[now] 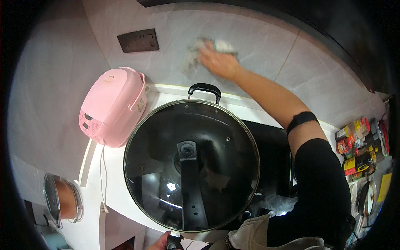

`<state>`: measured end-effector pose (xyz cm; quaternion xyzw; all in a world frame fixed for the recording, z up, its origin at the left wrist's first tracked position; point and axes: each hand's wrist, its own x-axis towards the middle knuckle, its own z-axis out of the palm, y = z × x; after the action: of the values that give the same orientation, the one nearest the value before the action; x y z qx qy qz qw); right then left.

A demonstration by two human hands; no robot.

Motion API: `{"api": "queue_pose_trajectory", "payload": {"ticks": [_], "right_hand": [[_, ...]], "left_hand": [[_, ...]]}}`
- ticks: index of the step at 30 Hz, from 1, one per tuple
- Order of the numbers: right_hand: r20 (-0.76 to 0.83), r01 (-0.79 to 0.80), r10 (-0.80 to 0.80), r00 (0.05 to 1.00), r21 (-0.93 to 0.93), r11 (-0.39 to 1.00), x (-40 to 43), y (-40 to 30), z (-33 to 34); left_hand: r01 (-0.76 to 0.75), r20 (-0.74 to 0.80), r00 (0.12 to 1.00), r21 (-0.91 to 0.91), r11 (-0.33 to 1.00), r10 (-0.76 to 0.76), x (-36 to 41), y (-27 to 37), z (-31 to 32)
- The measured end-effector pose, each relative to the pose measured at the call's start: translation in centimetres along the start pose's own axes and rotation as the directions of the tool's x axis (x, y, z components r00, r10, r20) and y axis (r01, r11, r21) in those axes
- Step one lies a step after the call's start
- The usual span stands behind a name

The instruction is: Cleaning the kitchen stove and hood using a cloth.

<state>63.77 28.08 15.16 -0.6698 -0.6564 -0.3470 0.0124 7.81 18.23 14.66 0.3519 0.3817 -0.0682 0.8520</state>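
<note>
My right hand [217,61], blurred, presses a pale cloth [225,47] against the grey tiled wall [262,40], to the right of a dark wall socket [138,41]. At the bottom edge my left hand [161,242] grips the black handle [174,241] of a large wok. The wok's glass lid [156,131], with a black upright grip [189,181], covers it. A second, looped black handle [204,88] stands at the wok's far side, near the wall.
A pink rice cooker [104,103] stands left of the wok, its cord [102,175] trailing over the white counter [117,184]. A black cooktop [272,156] lies to the right. Sauce bottles [359,161] crowd the far right. A glass-lidded pot [64,200] sits lower left.
</note>
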Motion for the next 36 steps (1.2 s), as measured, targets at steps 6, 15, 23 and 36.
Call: {"api": "queue_pose_trajectory", "payload": {"ticks": [6,15,23,36], "right_hand": [[-0.085,-0.079,0.093,0.992,0.153,0.985,0.4,-0.9,0.0],[-0.099,-0.055,0.053,0.994,-0.014,0.998,6.5,-1.1,-2.8],[-0.287,0.073,-0.034,0.957,0.124,0.99,10.7,-2.8,4.6],[-0.013,0.059,-0.058,0.998,0.218,0.974,-10.7,-2.6,9.3]], "left_hand": [[-0.01,0.033,0.999,-0.019,1.0,0.011,0.4,0.3,0.2],[-0.005,0.105,0.994,-0.036,0.999,0.008,0.3,1.0,0.2],[-0.134,0.118,0.985,0.079,0.988,0.124,0.3,0.5,-0.9],[0.167,-0.065,0.985,0.207,0.964,-0.157,-0.5,2.6,0.2]]}}
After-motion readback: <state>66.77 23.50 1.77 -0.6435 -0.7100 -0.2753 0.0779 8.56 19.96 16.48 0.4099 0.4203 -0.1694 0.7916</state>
